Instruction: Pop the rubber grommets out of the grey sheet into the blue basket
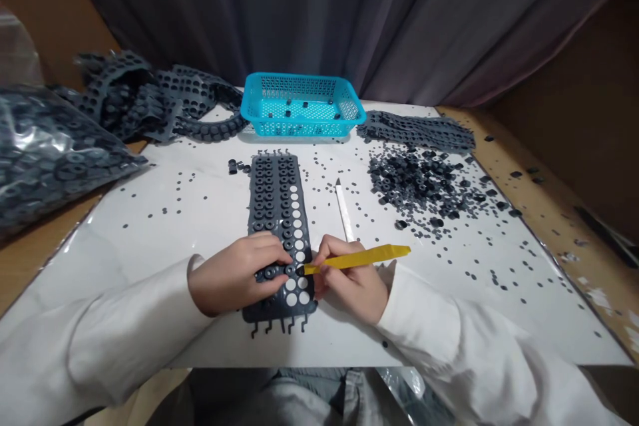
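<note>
across the white table [150,246], at the left edge, a clear bag [60,160] bulges with dark ring-like parts. squarely between both hands lies a dark moulded sheet [278,213], its long axis running away from the person, round white openings down its right side. beyond it sits a blue basket [303,126] with a few black pieces [305,104] scattered inside. the left hand [244,273] rests over the sheet's near part, thumb and forefinger parted; the right hand [352,283], nearer the openings, grasps a yellow tool [369,257], tip pointing left at the sheet.
</note>
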### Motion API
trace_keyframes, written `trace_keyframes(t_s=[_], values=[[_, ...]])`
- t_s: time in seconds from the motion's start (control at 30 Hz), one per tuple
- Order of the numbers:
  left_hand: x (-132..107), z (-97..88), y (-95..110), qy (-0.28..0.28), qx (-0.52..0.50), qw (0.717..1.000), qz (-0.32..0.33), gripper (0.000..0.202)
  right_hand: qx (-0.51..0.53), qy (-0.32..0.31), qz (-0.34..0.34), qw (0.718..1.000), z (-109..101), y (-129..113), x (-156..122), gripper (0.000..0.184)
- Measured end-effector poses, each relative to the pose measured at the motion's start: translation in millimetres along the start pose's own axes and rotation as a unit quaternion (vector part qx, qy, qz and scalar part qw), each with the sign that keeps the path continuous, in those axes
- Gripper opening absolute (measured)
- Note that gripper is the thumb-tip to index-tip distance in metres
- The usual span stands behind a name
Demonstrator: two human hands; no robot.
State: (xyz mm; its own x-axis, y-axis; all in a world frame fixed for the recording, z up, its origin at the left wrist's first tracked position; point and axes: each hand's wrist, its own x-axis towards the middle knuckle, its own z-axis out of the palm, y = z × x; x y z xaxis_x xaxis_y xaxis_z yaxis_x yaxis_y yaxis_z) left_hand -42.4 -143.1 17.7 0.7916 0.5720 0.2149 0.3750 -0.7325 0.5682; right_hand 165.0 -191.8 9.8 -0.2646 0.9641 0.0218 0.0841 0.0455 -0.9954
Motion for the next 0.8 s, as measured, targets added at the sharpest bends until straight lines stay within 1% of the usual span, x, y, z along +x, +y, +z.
trace_keyframes(t_s=[0.17, 0.23, 0.33, 0.47, 0.53, 0.67, 0.73, 0.8], values=[[0, -0.2, 0, 0.000, 0.003, 1.000, 0.010, 0.010, -0.099, -0.008, -0.025, 0.995, 2, -7, 0, 0.010], [0, -0.7, 0, -0.007, 0.006, 1.000, 0.017, 0.011, -0.137, -0.008, -0.022, 0.990, 2, -11, 1, 0.011], [2, -1.6, 1, -0.023, 0.024, 0.999, 0.038, 0.013, -0.166, -0.010, -0.017, 0.986, 3, -15, 1, 0.012], [7, -1.8, 6, -0.080, 0.117, 0.987, 0.078, 0.014, -0.176, -0.015, -0.008, 0.984, 2, -13, 1, 0.011], [8, -0.8, 9, -0.093, 0.178, 0.975, 0.098, 0.016, -0.167, -0.015, -0.009, 0.986, 2, -12, 2, 0.011], [5, 3.1, 15, -0.075, 0.274, 0.948, 0.143, 0.027, -0.156, -0.012, -0.012, 0.988, 2, -11, 3, 0.011], [4, 5.3, 15, -0.060, 0.296, 0.939, 0.161, 0.030, -0.154, -0.009, -0.017, 0.988, 2, -10, 3, 0.011], [3, 7.4, 13, -0.041, 0.299, 0.938, 0.171, 0.033, -0.151, -0.008, -0.021, 0.988, 1, -10, 3, 0.011]])
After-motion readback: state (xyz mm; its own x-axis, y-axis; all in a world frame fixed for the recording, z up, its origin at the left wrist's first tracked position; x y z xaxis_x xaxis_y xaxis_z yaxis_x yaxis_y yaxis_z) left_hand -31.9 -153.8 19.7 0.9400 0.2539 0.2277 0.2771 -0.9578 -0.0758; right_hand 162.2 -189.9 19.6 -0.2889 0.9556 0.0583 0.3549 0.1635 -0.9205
